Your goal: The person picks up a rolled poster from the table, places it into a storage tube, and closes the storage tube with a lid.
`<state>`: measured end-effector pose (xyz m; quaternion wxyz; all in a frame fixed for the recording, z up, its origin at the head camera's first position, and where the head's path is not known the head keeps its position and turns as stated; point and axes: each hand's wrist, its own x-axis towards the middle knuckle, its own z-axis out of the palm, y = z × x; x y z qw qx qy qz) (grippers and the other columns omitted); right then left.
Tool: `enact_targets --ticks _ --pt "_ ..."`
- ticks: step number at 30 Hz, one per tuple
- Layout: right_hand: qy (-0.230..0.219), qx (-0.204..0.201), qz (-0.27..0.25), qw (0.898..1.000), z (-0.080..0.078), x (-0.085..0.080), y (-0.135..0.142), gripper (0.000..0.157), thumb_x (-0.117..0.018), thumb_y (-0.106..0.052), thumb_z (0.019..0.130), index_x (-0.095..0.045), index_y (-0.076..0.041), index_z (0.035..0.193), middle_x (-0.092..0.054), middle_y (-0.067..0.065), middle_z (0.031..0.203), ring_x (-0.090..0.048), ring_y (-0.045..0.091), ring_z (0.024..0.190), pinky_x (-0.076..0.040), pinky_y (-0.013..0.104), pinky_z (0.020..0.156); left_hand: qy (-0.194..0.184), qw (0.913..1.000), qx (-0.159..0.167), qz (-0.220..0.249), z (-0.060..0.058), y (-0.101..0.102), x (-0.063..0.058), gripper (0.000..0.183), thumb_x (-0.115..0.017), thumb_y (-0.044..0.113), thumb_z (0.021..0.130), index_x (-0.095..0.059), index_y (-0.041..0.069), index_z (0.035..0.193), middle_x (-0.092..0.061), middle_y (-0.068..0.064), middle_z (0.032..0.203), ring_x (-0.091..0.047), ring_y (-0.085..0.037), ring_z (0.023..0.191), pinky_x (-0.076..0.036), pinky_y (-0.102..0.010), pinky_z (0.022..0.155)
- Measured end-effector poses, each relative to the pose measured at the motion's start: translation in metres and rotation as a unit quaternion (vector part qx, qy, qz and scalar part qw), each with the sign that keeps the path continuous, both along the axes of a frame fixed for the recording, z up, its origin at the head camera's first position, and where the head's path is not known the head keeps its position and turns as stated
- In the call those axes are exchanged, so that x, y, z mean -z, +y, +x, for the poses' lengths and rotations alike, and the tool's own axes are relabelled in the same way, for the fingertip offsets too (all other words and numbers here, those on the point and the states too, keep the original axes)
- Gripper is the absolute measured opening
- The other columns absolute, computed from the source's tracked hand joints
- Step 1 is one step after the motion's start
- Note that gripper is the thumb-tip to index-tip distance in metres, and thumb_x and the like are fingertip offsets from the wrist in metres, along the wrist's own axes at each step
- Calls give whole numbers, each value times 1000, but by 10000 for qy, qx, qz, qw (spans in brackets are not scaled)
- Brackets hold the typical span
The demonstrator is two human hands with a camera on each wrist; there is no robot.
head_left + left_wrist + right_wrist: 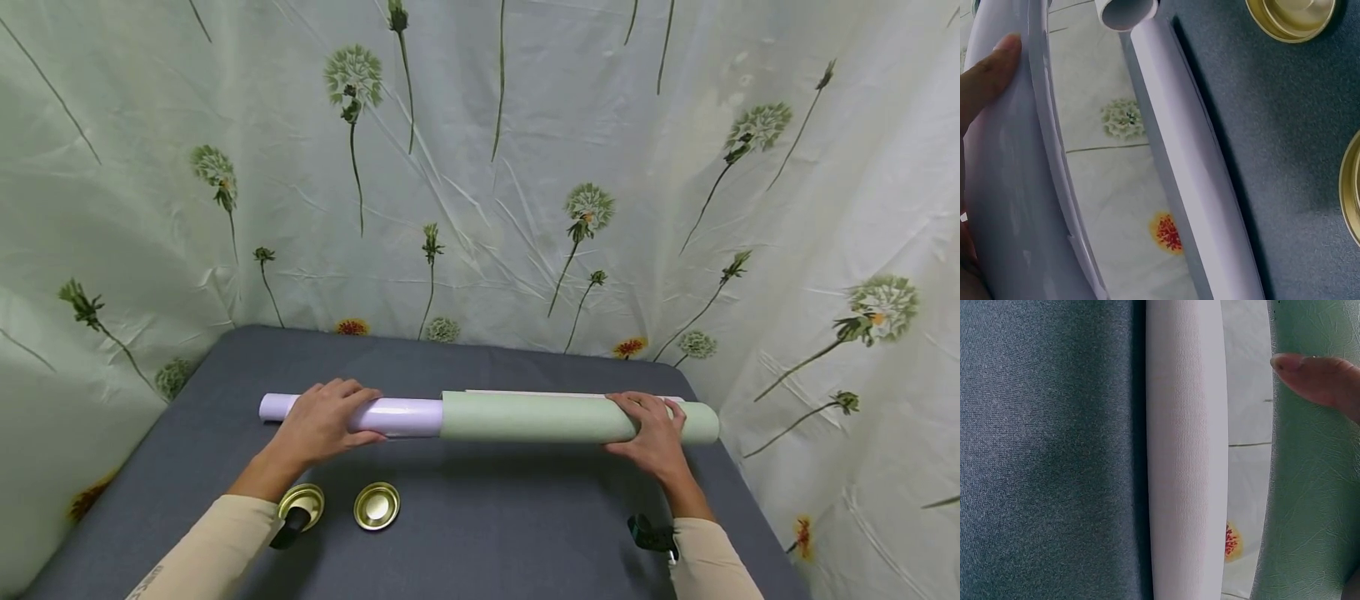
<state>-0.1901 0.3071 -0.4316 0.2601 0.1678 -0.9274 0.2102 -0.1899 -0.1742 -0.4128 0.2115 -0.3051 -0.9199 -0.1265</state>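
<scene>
My left hand [322, 421] grips a glossy lavender roll [412, 417], thumb along its near side. With my right hand [651, 433] I hold a thicker pale green roll [540, 417] near its right end. The two rolls lie in one line, level above the table. Lavender meets green at the green roll's left end; whether it goes inside I cannot tell. A white ribbed roll [1185, 456] lies below the green one in the right wrist view. In the left wrist view another pale lavender roll [1191, 156] rests on the table beside an open tube end [1126, 14].
Two round gold lids [377, 506] lie on the dark grey table [480, 533], one of them partly behind my left wrist. A pale curtain [480, 167] with dandelion prints hangs around the table's back and sides.
</scene>
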Motion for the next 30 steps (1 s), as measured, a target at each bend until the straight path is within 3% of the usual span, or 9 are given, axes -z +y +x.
enact_targets --ticks 30 --pt "-85 -52 4 10000 -4 1 -8 74 -96 -9 43 -70 -6 113 -63 19 109 -53 40 106 -17 66 94 216 9992 291 -195 -6 28 1 60 -82 48 67 -68 9 111 -66 -6 95 -62 -25 87 -48 -42 71"
